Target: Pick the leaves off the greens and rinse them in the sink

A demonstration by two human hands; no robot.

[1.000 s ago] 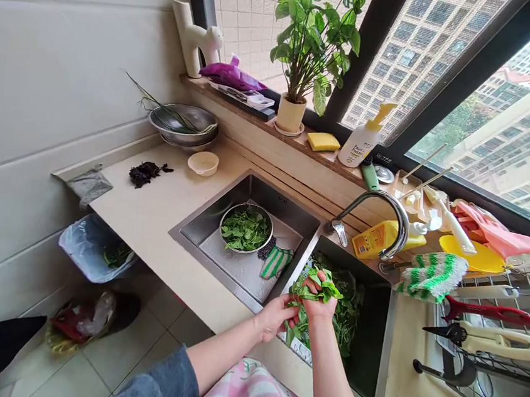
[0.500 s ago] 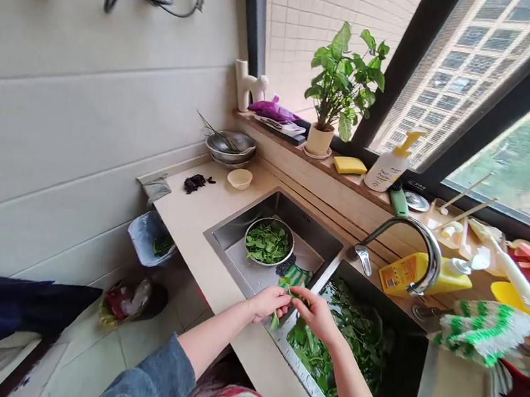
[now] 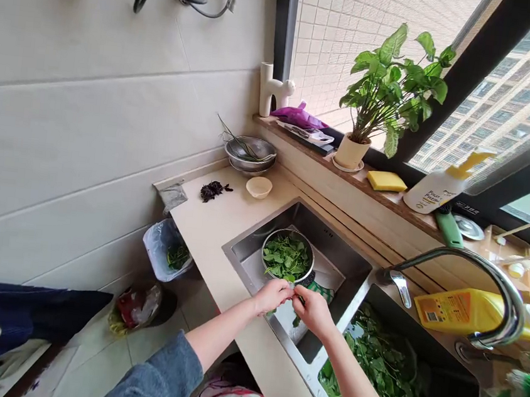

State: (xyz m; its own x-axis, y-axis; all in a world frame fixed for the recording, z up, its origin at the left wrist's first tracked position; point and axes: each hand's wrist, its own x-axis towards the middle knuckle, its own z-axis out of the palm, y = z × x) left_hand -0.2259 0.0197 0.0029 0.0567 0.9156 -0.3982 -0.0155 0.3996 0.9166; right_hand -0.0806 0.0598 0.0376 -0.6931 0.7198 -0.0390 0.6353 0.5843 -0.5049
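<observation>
Green leaves (image 3: 297,321), pinched between left hand (image 3: 268,297) and right hand (image 3: 314,311) (centre, fingertips close), require a light, steady grip.

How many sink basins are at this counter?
2. The left basin holds a round bowl of picked greens; the right basin, beneath the faucet, holds loose leafy stems. An arm partly covers the right one.

We are in a kitchen, by the look of it: a double-basin sink (image 3: 289,308) with a curved faucet (image 3: 462,254), leafy greens (image 3: 384,369) in one basin, metal bowls (image 3: 251,153) on our counter (image 3: 205,230), and a yellow sponge (image 3: 387,181) on the sill.
</observation>
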